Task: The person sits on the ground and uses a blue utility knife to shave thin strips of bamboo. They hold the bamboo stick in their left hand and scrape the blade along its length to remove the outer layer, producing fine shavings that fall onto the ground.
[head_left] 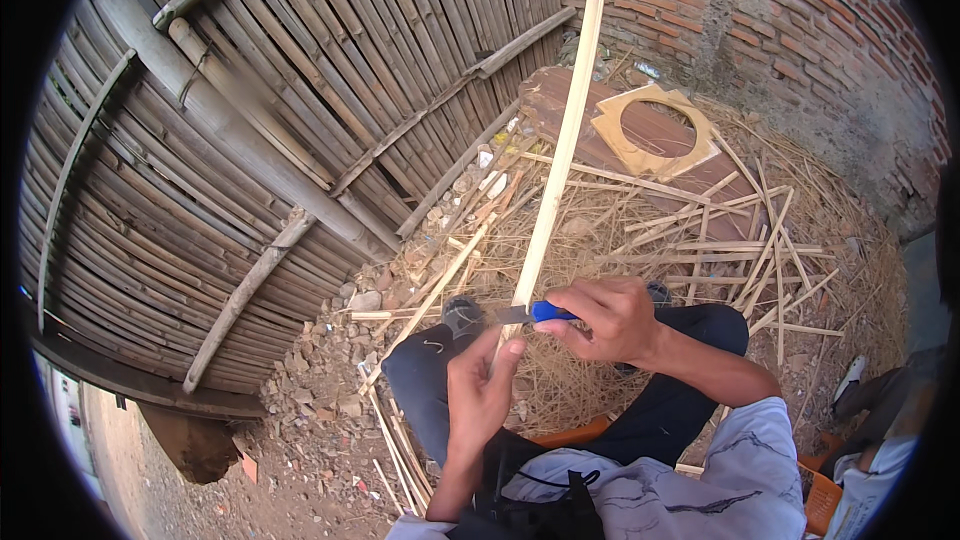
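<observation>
A long pale strip of split bamboo or wood (562,155) rises from my lap and slants away toward the far wall. My left hand (480,385) is closed around its near end, the thumb lying along it. Just above that grip, the short metal blade of a blue-handled knife (550,312) lies across the strip and touches it. The knife's handle is wrapped in the fingers of my right hand (612,320). A thin curled shaving (432,346) rests on my left knee.
Several pale strips (780,250) lie strewn over straw and shavings ahead and right. A board with a round hole (660,130) rests on a brown panel (560,105). A bamboo fence (330,70) stands left, a brick wall (800,30) behind. Another person's leg (880,390) shows at right.
</observation>
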{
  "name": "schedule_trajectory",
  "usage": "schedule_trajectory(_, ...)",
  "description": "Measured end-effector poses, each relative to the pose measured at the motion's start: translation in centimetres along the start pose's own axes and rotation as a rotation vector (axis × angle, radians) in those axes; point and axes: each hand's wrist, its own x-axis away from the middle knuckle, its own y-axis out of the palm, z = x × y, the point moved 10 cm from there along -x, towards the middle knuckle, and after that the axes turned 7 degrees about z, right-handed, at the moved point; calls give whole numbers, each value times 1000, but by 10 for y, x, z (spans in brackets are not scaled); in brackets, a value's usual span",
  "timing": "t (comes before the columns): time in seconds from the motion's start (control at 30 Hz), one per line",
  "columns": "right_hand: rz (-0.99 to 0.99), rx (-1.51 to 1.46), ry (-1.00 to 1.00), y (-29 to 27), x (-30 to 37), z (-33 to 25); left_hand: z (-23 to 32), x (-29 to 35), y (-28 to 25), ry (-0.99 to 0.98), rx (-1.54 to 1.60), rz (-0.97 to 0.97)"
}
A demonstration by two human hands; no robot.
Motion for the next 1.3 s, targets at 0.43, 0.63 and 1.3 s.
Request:
schedule_trajectory(0.43,137,8,274,-42,-13,77,-24,18,-19,-23,-237,-86)
schedule_trajectory(0.63,112,-103,135,-11,-6,46,-16,6,-10,-13,-162,-110)
schedule_trajectory(1.3,23,-108,72,17,11,2,-10,-9,0,19,-108,-3)
